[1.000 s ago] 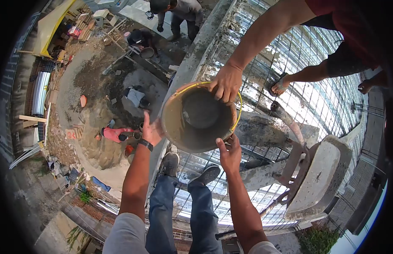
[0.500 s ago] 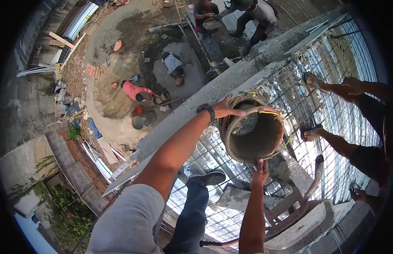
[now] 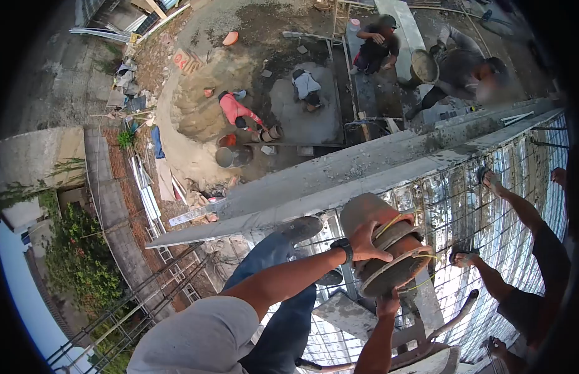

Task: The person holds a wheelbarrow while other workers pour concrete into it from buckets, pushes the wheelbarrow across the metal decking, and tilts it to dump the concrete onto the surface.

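A stack of mortar-stained buckets [image 3: 366, 212], some with yellow cord handles, lies tilted on its side in front of me, mouths toward me. My left hand [image 3: 368, 243], with a dark watch at the wrist, grips the stack's side near the rims. Beneath the nearest rim, my right hand [image 3: 387, 303] holds the lower edge; its fingers are partly hidden behind the bucket. The buckets are above a rebar mesh [image 3: 454, 218], close to my shoes [image 3: 302, 229].
A concrete beam [image 3: 314, 177] runs diagonally along the drop to the ground. Another person's foot [image 3: 467, 257] rests on the mesh at right. Below, several people work; one handles a bucket [image 3: 424, 67]. A curved handle [image 3: 454, 318] lies near my right arm.
The bucket stack has moved lower in view and tipped, so its outer side shows more. Both hands moved with it. My view has shifted, and the person below with a bucket has bent over.
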`<state>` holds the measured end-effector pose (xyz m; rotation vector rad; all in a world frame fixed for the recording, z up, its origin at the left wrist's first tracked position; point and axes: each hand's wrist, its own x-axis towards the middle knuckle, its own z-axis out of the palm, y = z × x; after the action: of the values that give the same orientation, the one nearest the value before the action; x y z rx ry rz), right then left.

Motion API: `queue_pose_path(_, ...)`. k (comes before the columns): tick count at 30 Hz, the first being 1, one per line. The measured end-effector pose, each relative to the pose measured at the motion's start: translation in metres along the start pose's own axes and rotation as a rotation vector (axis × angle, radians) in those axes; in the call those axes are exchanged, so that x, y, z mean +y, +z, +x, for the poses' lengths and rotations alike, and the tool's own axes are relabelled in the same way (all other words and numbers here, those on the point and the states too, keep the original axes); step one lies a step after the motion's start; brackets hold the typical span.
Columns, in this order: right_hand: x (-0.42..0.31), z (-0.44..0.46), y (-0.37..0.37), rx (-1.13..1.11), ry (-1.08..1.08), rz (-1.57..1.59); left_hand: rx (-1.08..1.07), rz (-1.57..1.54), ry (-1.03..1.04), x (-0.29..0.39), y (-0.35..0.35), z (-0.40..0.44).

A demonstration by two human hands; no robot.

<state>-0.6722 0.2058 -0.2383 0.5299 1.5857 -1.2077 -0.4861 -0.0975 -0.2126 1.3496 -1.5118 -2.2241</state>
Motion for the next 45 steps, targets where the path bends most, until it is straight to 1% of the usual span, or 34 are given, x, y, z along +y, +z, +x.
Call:
queue_pose_path(2,0.013,0.011,-0.008,-0.016,0.07,-0.044,0.021,0.142,0.004,0.021,-0.015,-0.026)
queue_pose_path(5,0.03,-0.003,0.019,0.0,0.117,-0.075,0.076,0.058,-0.108,0.028,-0.044,-0.05)
queue_pose_path(8,0.043,-0.031,0.051,-0.047,0.135,-0.114,0.151,0.01,-0.161,0.022,-0.076,-0.079)
queue_pose_path(9,0.045,-0.043,0.064,-0.028,0.133,-0.156,0.183,0.065,-0.142,0.019,-0.087,-0.09)
queue_pose_path(11,0.045,-0.065,0.091,0.0,0.117,-0.236,0.226,-0.042,-0.143,0.002,-0.108,-0.104)
queue_pose_path(12,0.044,-0.077,0.107,-0.031,0.09,-0.285,0.247,-0.092,-0.145,-0.002,-0.122,-0.115)
queue_pose_path(14,0.04,-0.103,0.147,-0.092,0.034,-0.382,0.338,-0.14,-0.183,0.007,-0.159,-0.146)
queue_pose_path(16,0.04,-0.122,0.193,-0.094,0.006,-0.459,0.406,-0.196,-0.192,0.012,-0.198,-0.178)
queue_pose_path(18,0.048,-0.143,0.252,-0.131,-0.017,-0.503,0.474,-0.234,-0.146,0.063,-0.257,-0.227)
queue_pose_path(20,0.059,-0.165,0.315,-0.302,-0.019,-0.524,0.612,-0.179,-0.083,0.061,-0.31,-0.254)
queue_pose_path(22,0.082,-0.187,0.382,-0.42,-0.091,-0.509,0.572,-0.393,0.054,0.099,-0.37,-0.291)
queue_pose_path(24,0.11,-0.2,0.447,-0.501,-0.149,-0.533,0.825,-0.231,0.038,0.044,-0.439,-0.294)
queue_pose_path(26,0.134,-0.229,0.525,-0.552,-0.121,-0.636,0.862,-0.204,0.118,0.092,-0.494,-0.333)
queue_pose_path(27,0.146,-0.222,0.555,-0.718,-0.162,-0.907,1.0,-0.095,-0.038,0.08,-0.53,-0.345)
queue_pose_path(28,0.163,-0.206,0.571,-0.877,-0.199,-1.185,1.339,0.163,-0.293,0.067,-0.559,-0.357)
queue_pose_path(29,0.193,-0.199,0.577,-0.775,-0.31,-1.313,1.573,0.322,-0.295,0.075,-0.571,-0.375)
queue_pose_path(30,0.214,-0.196,0.586,-0.668,-0.429,-1.431,1.628,0.237,-0.199,0.056,-0.592,-0.395)
queue_pose_path(32,0.198,-0.214,0.588,-0.894,-0.49,-1.318,1.665,0.275,-0.048,0.053,-0.579,-0.417)
queue_pose_path(33,0.191,-0.223,0.585,-0.998,-0.515,-1.255,1.609,0.31,-0.067,0.044,-0.563,-0.418)
queue_pose_path(34,0.185,-0.22,0.573,-1.037,-0.42,-1.244,1.55,0.34,-0.084,0.032,-0.544,-0.416)
queue_pose_path(36,0.166,-0.2,0.531,-1.117,-0.241,-1.218,1.413,0.349,-0.137,-0.018,-0.496,-0.395)
queue_pose_path(37,0.153,-0.187,0.505,-1.05,-0.211,-1.206,1.317,0.396,-0.226,-0.034,-0.463,-0.383)
queue_pose_path(38,0.139,-0.17,0.47,-0.982,-0.179,-1.191,1.152,0.346,-0.311,-0.042,-0.431,-0.372)
queue_pose_path(39,0.13,-0.134,0.426,-0.892,-0.175,-1.231,1.093,0.286,-0.393,-0.05,-0.393,-0.352)
queue_pose_path(40,0.125,-0.092,0.369,-0.818,-0.496,-1.308,0.935,0.237,-0.425,-0.06,-0.36,-0.335)
queue_pose_path(41,0.096,-0.073,0.324,-0.671,-0.482,-1.506,0.867,0.213,-0.399,-0.072,-0.32,-0.314)
queue_pose_path(42,0.064,-0.069,0.279,-0.581,-0.551,-1.523,0.727,0.183,-0.407,-0.068,-0.282,-0.298)
queue_pose_path(43,0.063,-0.02,0.2,-0.405,-0.439,-1.315,0.622,0.167,-0.301,-0.047,-0.249,-0.286)
queue_pose_path(44,0.038,-0.03,0.162,-0.347,-0.466,-1.207,0.535,0.232,-0.314,-0.04,-0.214,-0.272)
queue_pose_path(45,0.009,-0.053,0.135,-0.232,-0.377,-1.312,0.402,0.182,-0.318,-0.019,-0.189,-0.26)
